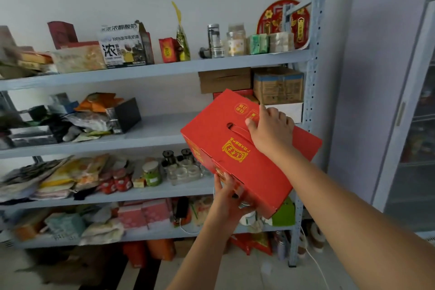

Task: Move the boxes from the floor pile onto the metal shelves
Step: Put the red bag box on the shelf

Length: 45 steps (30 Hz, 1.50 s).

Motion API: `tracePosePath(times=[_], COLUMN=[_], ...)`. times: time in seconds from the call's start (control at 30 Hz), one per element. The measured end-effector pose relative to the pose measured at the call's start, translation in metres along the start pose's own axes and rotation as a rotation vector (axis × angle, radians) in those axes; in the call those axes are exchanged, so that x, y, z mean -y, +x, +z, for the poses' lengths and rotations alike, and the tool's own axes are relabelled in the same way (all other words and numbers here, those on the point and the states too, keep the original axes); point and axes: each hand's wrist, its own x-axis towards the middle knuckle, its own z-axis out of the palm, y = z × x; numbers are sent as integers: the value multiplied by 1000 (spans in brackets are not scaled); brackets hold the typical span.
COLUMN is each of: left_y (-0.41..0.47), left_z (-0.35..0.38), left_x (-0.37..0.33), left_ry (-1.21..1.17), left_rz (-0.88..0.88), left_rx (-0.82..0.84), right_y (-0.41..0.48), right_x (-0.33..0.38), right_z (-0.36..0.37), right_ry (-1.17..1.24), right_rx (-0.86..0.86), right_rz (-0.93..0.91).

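Observation:
A red carton (pixel 221 139) with yellow print and a carry handle is tilted in the air in front of the pale blue metal shelves (pixel 150 69). It hangs level with the second shelf board (pixel 155 128), where a bare patch lies just left of it. My right hand (pixel 270 132) grips the carton's top near the handle slot. My left hand (pixel 227 193) holds the carton's lower near corner from below, fingers curled on its edge. Brown cardboard boxes (pixel 277 85) are stacked on the second shelf behind the carton.
The shelves carry packets, jars (pixel 151 173), a milk carton (pixel 124 47) and tins. Red and orange bags (pixel 148 252) lie on the floor under the lowest shelf. A glass-door cabinet (pixel 414 125) stands at the right. A white cable (pixel 315 263) trails on the floor.

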Motion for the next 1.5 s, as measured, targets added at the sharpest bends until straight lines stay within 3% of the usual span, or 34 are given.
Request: tracePosePath(times=[0.4,0.7,0.87,1.13,1.27,1.43,1.5], left_y=[47,136,196,273,307,340,355], left_z=[-83,-141,-166,-205,-216,-243,-245], left_x=[-80,-125,-156,-234,-295,-329,-327], left_ry=[-97,-124,-74,117,391,843,928], left_rz=[110,175,222,101,131,292,301], left_rx=[-159,-261,-262,-418,-318,149,215], right_y=[78,165,224,310,343,382,396], right_x=[105,152,168,188,184,175,180], right_z=[87,169,214,263,290,327,333], right_ry=[64,71,80,139,470,490,513], right_rx=[133,163,162,243,375,377,382], right_rz=[-153,-274,-276,-187,-30,46,24])
